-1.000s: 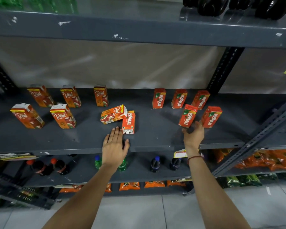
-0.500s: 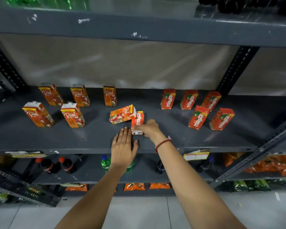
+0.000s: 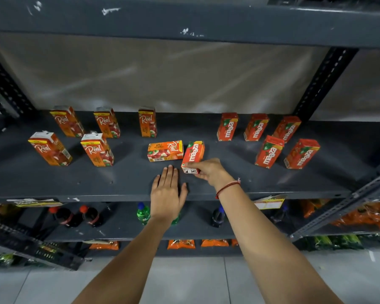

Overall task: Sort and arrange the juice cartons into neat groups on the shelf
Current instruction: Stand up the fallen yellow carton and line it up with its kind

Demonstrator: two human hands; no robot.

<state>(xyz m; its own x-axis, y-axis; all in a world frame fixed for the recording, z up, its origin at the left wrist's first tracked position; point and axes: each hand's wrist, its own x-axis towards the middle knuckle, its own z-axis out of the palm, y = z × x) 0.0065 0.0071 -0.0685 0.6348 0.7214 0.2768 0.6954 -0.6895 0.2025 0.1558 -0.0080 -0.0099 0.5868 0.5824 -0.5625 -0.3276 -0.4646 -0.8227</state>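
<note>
Sorting looks mostly done, judging by how things stand on the shelf (image 3: 228, 185). At 10 o'clock from the hands, five Real cartons (image 3: 97, 149) stand upright — three in a back row, two in front, loosely spaced. At 2 o'clock, five Maaza cartons (image 3: 269, 151) stand the same way, three behind, two in front.

Two strays left, both mid-shelf at 12 o'clock. The lying Real carton (image 3: 165, 150) is flat on its side, just beside the stray Maaza carton (image 3: 193, 155), which sits at 3 o'clock from it, tilted or partly raised — can't tell if its far end is off the shelf.

The right hand (image 3: 208, 172) has its fingers (image 3: 194, 166) closed on the near end of the stray Maaza carton, thumb and fingertips pinching it. The left hand (image 3: 168, 194) lies flat, palm down on the shelf front at 6 o'clock from the lying Real carton, fingers spread and holding nothing, not touching either carton.

Remaining, as I read it: the stray Maaza carton goes to the 2 o'clock group, prob. as a sixth in the front row; the lying Real carton needs standing up and joining the 10 o'clock group. Then some tightening, since gaps in both groups are uneven. Approx. ten of twelve cartons placed.

Lower shelves w/ bottles (image 3: 143, 213) aren't part of this.
</note>
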